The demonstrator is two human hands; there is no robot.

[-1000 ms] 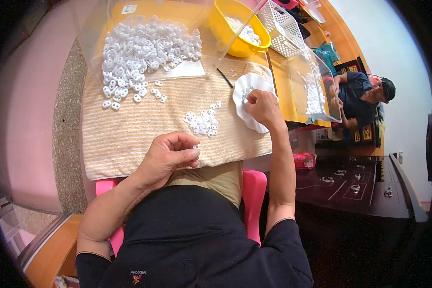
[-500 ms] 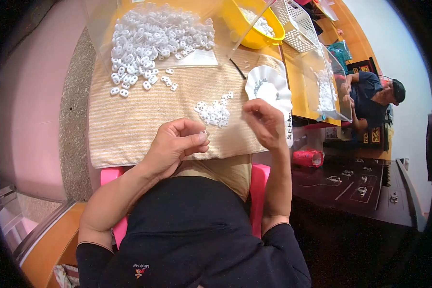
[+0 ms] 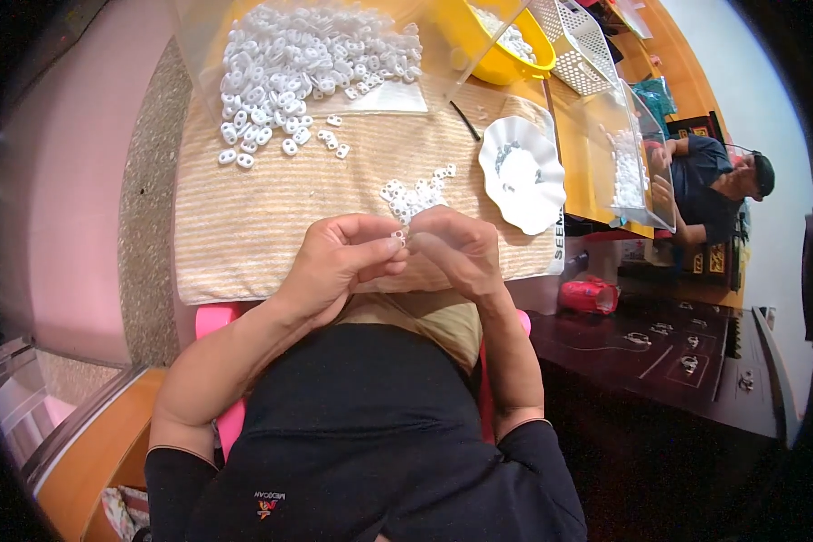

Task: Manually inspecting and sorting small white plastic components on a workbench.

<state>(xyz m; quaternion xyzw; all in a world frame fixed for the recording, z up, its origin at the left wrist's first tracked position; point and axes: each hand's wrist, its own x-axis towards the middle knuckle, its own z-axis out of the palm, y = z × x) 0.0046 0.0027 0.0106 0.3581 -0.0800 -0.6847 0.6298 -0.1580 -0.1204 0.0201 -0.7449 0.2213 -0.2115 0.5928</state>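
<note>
My left hand (image 3: 330,271) pinches a small white two-holed plastic piece (image 3: 399,238) between thumb and forefinger. Right beside it, my right hand (image 3: 462,251) has its fingers drawn together, slightly blurred, their tips close to the piece. Whatever they hold is too small to make out. A little heap of similar white pieces (image 3: 414,197) lies on the striped towel (image 3: 253,217) just beyond my hands, partly covered by the right one. To the right stands a white scalloped dish (image 3: 542,208) with small greyish bits in it.
A large pile of white two-holed oval pieces (image 3: 307,63) spills from a clear bin at the back. A black stick (image 3: 465,120) lies by the dish. Back right are a yellow basin (image 3: 488,63) and white basket (image 3: 583,59). A co-worker (image 3: 709,185) sits at the right.
My right hand has moved left from beside the dish to meet my left hand. The left hand still pinches the white piece. The whole view has shifted slightly.
</note>
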